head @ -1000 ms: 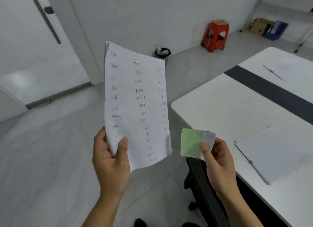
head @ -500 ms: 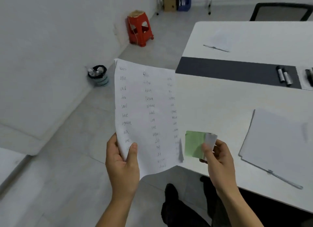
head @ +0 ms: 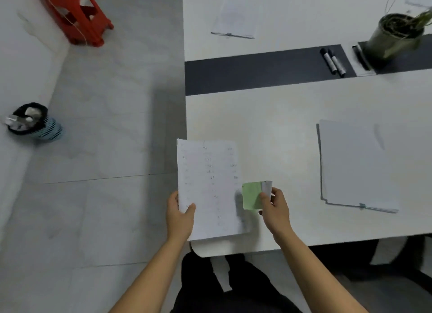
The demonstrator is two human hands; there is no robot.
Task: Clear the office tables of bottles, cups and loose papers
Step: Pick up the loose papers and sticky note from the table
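My left hand (head: 180,215) grips the lower left edge of a white handwritten sheet (head: 208,186), held over the near left corner of the white table (head: 268,125). My right hand (head: 274,207) pinches a small green note (head: 251,194) with a white slip behind it, just right of the sheet. A clipped stack of white paper (head: 355,163) lies on the table to the right. Another clipped paper stack (head: 236,20) lies at the table's far side.
Two black markers (head: 332,61) lie on the dark strip across the table. A potted plant (head: 395,34) stands at the far right. On the floor to the left are a full waste bin (head: 35,122) by the wall and a red plastic stool (head: 74,16).
The view has swung right and down toward the table. Both hands have lowered; the sheet and green note now hang over the table corner instead of over the floor.
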